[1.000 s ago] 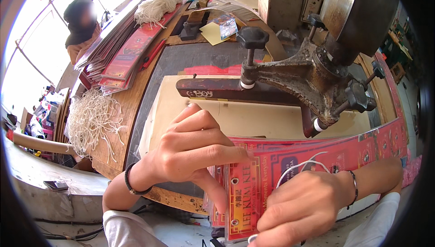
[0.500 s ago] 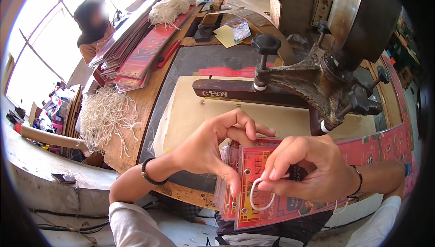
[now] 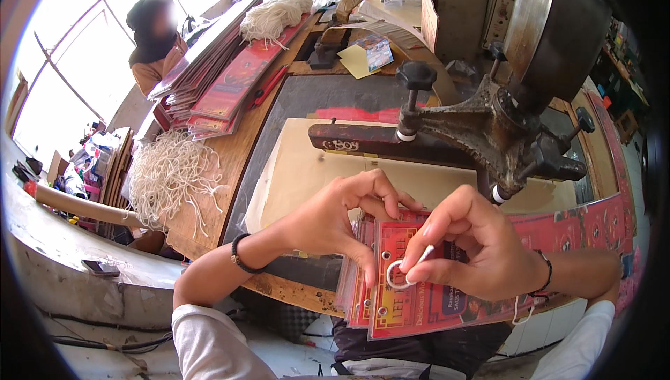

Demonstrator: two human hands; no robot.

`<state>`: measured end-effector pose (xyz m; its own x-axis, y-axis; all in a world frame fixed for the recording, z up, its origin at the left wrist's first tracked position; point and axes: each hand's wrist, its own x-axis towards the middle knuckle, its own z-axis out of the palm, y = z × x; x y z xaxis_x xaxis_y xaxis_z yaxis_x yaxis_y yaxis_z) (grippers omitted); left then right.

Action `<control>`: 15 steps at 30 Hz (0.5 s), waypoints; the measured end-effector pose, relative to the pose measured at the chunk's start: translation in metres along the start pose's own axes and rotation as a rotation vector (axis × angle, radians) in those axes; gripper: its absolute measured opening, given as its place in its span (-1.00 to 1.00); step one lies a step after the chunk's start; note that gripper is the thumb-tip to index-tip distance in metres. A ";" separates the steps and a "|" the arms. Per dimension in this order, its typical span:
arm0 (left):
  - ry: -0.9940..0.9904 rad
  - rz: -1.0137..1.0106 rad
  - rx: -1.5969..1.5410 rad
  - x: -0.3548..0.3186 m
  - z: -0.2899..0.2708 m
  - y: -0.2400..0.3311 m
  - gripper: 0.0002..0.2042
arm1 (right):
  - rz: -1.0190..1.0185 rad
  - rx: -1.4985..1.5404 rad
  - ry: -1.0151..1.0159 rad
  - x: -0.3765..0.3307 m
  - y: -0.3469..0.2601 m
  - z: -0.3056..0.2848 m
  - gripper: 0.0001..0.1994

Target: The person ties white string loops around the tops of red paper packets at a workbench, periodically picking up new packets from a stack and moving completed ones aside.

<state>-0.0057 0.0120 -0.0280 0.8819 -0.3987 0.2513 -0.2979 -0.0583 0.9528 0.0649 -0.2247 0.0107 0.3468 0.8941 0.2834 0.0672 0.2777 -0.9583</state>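
Note:
My right hand (image 3: 467,247) pinches a white cord (image 3: 392,277) between thumb and forefinger. The cord curls into a small loop over the left edge of the top red laminated menu card (image 3: 391,321), close to its metal eyelets, and one end sticks up from the pinch. My left hand (image 3: 345,216) curves round the far left corner of the stacked cards, thumb at their left edge and fingers at the far edge, gripping them. More red laminated cards (image 3: 354,303) show underneath, slightly offset. Whether the cord passes through an eyelet is hard to make out.
A heavy metal press (image 3: 502,122) with black knobs stands just beyond my hands over a cream sheet (image 3: 293,164). Loose white cords (image 3: 171,177) lie left, near stacked red laminated sheets (image 3: 227,94). A person (image 3: 153,38) is at the far left.
My right hand has lifted its fingertips and shifted its pinch; the cord loop looks smaller, with an end now pointing up. My left hand keeps its hold. The whole view has shifted slightly.

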 end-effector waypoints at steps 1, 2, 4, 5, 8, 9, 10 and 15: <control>0.017 0.013 0.002 -0.001 0.001 -0.001 -0.28 | -0.019 0.063 0.038 -0.001 0.003 0.002 -0.68; 0.026 0.020 -0.022 -0.001 0.001 -0.001 -0.27 | -0.027 0.047 0.016 -0.001 0.004 0.000 -0.69; 0.042 0.030 -0.083 0.000 0.000 -0.002 -0.27 | -0.033 0.020 -0.021 0.003 0.006 -0.004 -0.73; 0.050 0.048 -0.085 0.000 0.000 -0.002 -0.32 | -0.037 -0.076 -0.040 0.004 0.005 -0.006 -0.76; -0.020 0.115 -0.010 0.000 -0.004 -0.008 -0.34 | -0.087 -0.293 -0.071 0.007 -0.002 -0.010 -0.83; -0.004 0.108 -0.039 0.000 -0.003 -0.007 -0.36 | -0.117 -0.319 -0.056 0.009 -0.001 -0.010 -0.85; 0.012 0.101 -0.067 0.001 0.000 -0.004 -0.39 | -0.147 -0.345 -0.042 0.009 0.000 -0.009 -0.87; -0.127 0.317 0.128 0.006 -0.010 -0.003 -0.47 | -0.079 -0.197 0.048 0.004 0.005 -0.003 -0.85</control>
<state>0.0045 0.0186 -0.0279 0.6888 -0.5252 0.4997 -0.5995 -0.0251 0.8000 0.0694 -0.2211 0.0069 0.3767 0.8534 0.3604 0.2758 0.2680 -0.9231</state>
